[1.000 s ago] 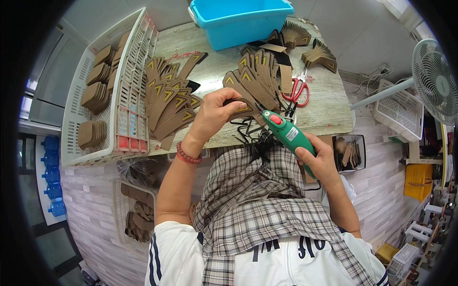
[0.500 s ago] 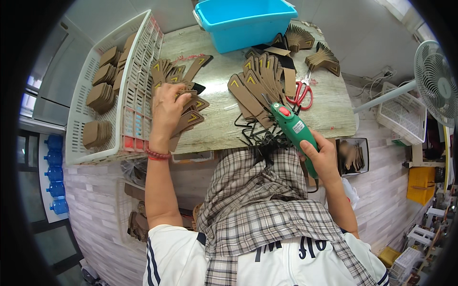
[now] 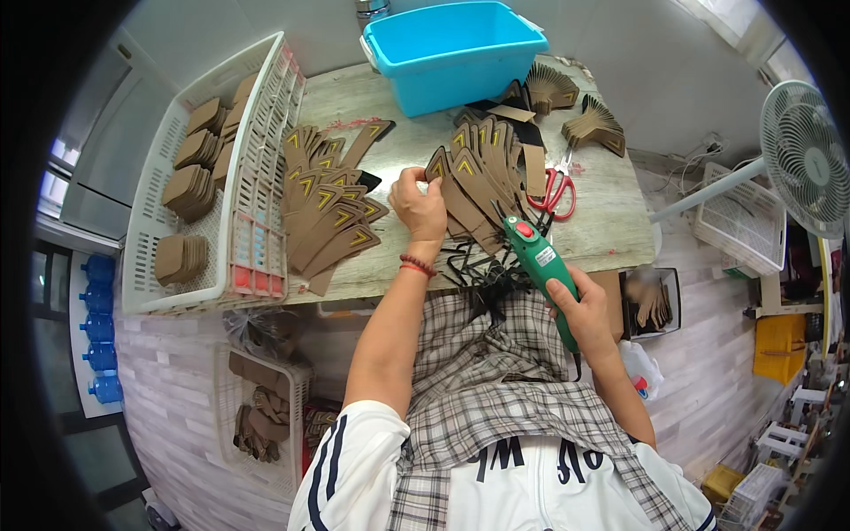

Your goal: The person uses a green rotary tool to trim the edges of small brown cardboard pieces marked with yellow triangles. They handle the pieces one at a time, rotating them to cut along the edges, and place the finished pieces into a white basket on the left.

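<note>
My left hand [image 3: 419, 208] is at the left edge of a fan of brown strips [image 3: 478, 159] with yellow chevrons. Its curled thumb and fingers pinch the outermost brown strip [image 3: 437, 166] near its pointed end; the exact grip is partly hidden. In my right hand [image 3: 586, 311] is a green corded hand tool [image 3: 542, 257] with a red button and thin metal tip, pointing at the fan's lower right side. Black offcut strips [image 3: 487, 265] lie heaped below the fan, at the table's near edge. Another pile of chevron strips [image 3: 332, 212] spreads to the left.
A white plastic crate [image 3: 221, 265] with stacked brown pieces stands at left. At the back is a blue tub [image 3: 460, 75]. Red-handled scissors [image 3: 556, 196] and fanned brown pieces [image 3: 595, 128] lie on the right. A white fan [image 3: 810, 159] stands beyond the table [image 3: 611, 226].
My left hand has moved right, from the left pile to the outermost strip of the middle fan. My right hand still holds the green tool in nearly the same place.
</note>
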{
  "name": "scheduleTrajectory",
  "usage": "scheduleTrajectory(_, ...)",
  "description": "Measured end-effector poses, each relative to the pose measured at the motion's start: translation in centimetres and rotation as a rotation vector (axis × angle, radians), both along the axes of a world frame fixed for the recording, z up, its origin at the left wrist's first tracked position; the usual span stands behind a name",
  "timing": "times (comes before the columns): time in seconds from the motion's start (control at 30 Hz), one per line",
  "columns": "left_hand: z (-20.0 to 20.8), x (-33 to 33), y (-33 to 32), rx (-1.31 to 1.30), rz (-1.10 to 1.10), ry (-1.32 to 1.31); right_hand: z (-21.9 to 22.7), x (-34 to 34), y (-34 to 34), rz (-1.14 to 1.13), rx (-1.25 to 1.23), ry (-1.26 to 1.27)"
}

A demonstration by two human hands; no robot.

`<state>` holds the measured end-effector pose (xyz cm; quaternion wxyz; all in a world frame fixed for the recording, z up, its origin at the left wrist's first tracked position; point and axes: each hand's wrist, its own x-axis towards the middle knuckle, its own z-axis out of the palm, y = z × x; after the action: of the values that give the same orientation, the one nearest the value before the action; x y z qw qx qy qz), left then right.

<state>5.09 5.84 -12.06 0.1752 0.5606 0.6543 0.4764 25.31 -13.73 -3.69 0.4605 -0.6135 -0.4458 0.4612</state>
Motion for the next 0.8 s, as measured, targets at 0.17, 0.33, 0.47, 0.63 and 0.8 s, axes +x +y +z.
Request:
scheduleTrajectory(0.17, 3.6, -1.4, -2.3, 0.102, -0.290, -0.806, 0.0, -1.1, 1.0, -0.021, 0.077, -0.032)
scheduleTrajectory(0.33, 7.0, -0.6, -5.9, -0.006, -0.422, -1.067, 0.4, -1.8, 0.9, 0.002, 0.068, -0.053)
scheduleTrajectory(0.47, 6.4, 0.5, -6.7, -0.053, -0.375, -1.139, 0.7, -2.0, 0.5, 0.035, 0.069, -0.054)
scheduleTrajectory(0.63, 5.8, 1.2, -7.3, -0.166, -0.418, -1.242, 0.6, -1.7, 0.6, 0.027, 0.089, -0.015)
scheduleTrajectory(0.8, 6.0, 1.6, -7.9, -0.230, -0.450, -1.256, 0.8, -1.7, 0.6, 0.014, 0.111, 0.001)
